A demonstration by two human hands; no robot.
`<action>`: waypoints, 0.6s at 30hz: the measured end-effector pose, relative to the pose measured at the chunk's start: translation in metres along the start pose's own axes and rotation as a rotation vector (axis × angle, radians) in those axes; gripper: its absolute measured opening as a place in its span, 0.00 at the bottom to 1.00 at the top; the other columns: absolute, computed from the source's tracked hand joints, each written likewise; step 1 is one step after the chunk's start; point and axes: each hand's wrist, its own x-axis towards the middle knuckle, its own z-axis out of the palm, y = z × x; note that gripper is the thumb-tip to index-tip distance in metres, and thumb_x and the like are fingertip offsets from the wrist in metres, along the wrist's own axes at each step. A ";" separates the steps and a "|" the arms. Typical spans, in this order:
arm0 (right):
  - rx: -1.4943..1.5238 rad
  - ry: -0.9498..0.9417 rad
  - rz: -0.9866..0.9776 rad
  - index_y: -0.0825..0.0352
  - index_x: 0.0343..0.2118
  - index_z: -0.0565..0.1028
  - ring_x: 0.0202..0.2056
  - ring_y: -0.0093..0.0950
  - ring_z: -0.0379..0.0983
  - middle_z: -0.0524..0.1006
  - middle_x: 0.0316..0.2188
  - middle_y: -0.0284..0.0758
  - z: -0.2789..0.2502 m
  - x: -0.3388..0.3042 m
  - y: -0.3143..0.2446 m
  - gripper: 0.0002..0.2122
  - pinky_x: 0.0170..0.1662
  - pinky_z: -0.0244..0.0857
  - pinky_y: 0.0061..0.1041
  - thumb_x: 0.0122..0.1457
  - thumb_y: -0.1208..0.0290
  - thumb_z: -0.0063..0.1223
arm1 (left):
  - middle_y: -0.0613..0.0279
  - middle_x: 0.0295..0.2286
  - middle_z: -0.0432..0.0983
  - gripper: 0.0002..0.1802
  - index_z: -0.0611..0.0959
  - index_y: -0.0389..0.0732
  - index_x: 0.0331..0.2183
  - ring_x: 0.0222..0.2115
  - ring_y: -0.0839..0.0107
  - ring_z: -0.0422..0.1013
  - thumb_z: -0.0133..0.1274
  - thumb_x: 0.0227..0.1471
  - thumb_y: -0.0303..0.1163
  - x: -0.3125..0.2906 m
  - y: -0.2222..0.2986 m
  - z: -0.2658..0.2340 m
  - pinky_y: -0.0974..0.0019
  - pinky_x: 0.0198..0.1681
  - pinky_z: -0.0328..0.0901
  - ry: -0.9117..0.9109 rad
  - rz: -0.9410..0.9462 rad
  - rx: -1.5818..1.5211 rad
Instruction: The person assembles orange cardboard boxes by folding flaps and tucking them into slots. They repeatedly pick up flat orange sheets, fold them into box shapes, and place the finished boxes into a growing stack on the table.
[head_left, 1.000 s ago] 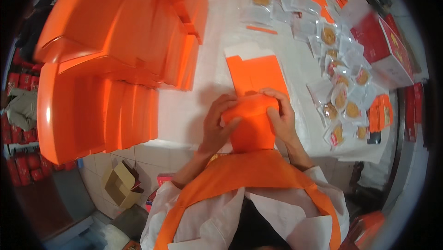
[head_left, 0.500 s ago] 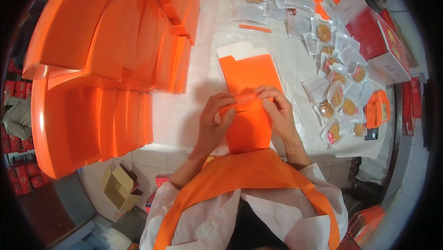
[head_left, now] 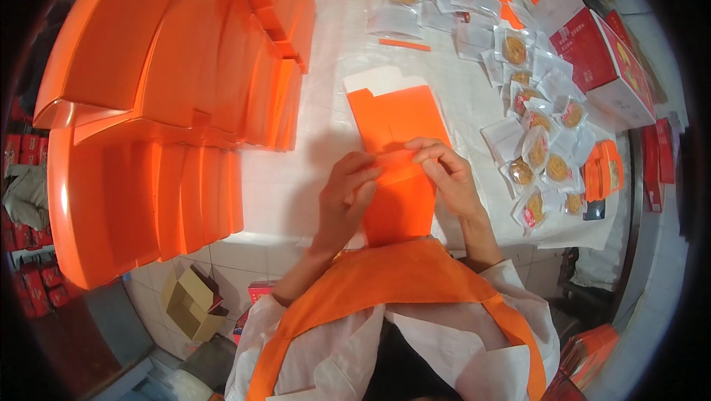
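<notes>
A flat orange cardboard box blank point(head_left: 400, 119) with white flaps at its far end lies on the table in front of me, its near part reaching to my apron. Over its middle, a narrow orange card strip point(head_left: 398, 168) spans between my hands. The left end is pinched by my left hand point(head_left: 346, 192), thumb against fingers. At the other end my right hand point(head_left: 450, 177) grips with thumb and bent fingers. Whether the strip is loose or a flap of the blank, I cannot tell.
Tall stacks of orange boxes point(head_left: 148, 194) fill the left side. To the right lie several clear packets of round pastries point(head_left: 537, 148), beside an orange pack point(head_left: 603, 170) and a red and white carton point(head_left: 592, 53). Another orange strip point(head_left: 404, 45) lies farther back. An open brown carton point(head_left: 191, 301) is on the floor.
Both hands keep their grip on the strip. It now lies a little flatter between them, and the dark gap under it no longer shows. My left fingers have curled slightly.
</notes>
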 end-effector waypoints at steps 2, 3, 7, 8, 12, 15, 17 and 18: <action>0.037 0.021 -0.037 0.66 0.31 0.72 0.41 0.20 0.63 0.68 0.44 0.35 0.001 -0.003 0.008 0.06 0.41 0.57 0.18 0.58 0.73 0.42 | 0.57 0.40 0.70 0.08 0.79 0.36 0.30 0.45 0.62 0.64 0.52 0.43 0.21 -0.001 -0.001 0.000 0.65 0.45 0.61 0.012 0.086 0.096; 0.033 0.032 -0.054 0.67 0.30 0.72 0.42 0.21 0.64 0.68 0.44 0.36 0.001 -0.004 0.011 0.06 0.42 0.57 0.19 0.58 0.74 0.42 | 0.57 0.39 0.71 0.07 0.80 0.36 0.29 0.44 0.61 0.64 0.53 0.42 0.22 -0.001 -0.002 -0.001 0.65 0.45 0.61 0.019 0.105 0.112; 0.049 0.070 -0.105 0.69 0.30 0.72 0.44 0.23 0.63 0.68 0.45 0.36 0.001 -0.009 0.026 0.06 0.46 0.58 0.22 0.58 0.76 0.41 | 0.57 0.37 0.72 0.13 0.79 0.36 0.32 0.43 0.60 0.65 0.58 0.38 0.25 0.013 0.008 -0.002 0.65 0.44 0.62 -0.038 0.244 0.312; 0.058 0.082 -0.117 0.69 0.31 0.72 0.45 0.23 0.63 0.68 0.45 0.36 0.002 -0.010 0.026 0.07 0.47 0.58 0.23 0.58 0.77 0.40 | 0.57 0.37 0.71 0.15 0.78 0.36 0.33 0.43 0.60 0.65 0.59 0.37 0.24 0.019 0.019 -0.005 0.65 0.44 0.62 -0.125 0.181 0.405; -0.230 -0.170 -0.262 0.68 0.40 0.71 0.49 0.27 0.63 0.66 0.49 0.38 0.004 -0.011 -0.011 0.10 0.49 0.59 0.27 0.53 0.78 0.45 | 0.56 0.37 0.70 0.25 0.72 0.36 0.39 0.39 0.61 0.67 0.61 0.35 0.25 0.048 0.065 -0.018 0.67 0.41 0.63 -0.573 -0.153 0.556; -0.474 0.050 -0.270 0.66 0.44 0.68 0.50 0.30 0.62 0.64 0.50 0.40 -0.021 -0.014 -0.039 0.15 0.50 0.58 0.29 0.51 0.78 0.49 | 0.56 0.38 0.68 0.28 0.68 0.36 0.43 0.37 0.66 0.68 0.59 0.38 0.25 0.052 0.052 -0.035 0.69 0.40 0.63 -0.488 -0.194 0.228; -0.941 0.403 -0.388 0.66 0.47 0.67 0.55 0.35 0.56 0.62 0.53 0.42 -0.069 -0.017 -0.033 0.20 0.56 0.49 0.31 0.48 0.72 0.54 | 0.57 0.40 0.67 0.27 0.65 0.36 0.46 0.39 0.69 0.66 0.55 0.42 0.23 0.057 0.045 -0.033 0.70 0.41 0.63 -0.261 -0.169 -0.050; -1.075 0.605 -0.336 0.66 0.46 0.67 0.54 0.38 0.57 0.62 0.52 0.43 -0.103 -0.021 -0.023 0.22 0.55 0.50 0.32 0.47 0.68 0.56 | 0.57 0.41 0.66 0.27 0.64 0.36 0.47 0.40 0.71 0.65 0.53 0.44 0.22 0.061 0.046 -0.028 0.70 0.42 0.62 -0.135 -0.173 -0.156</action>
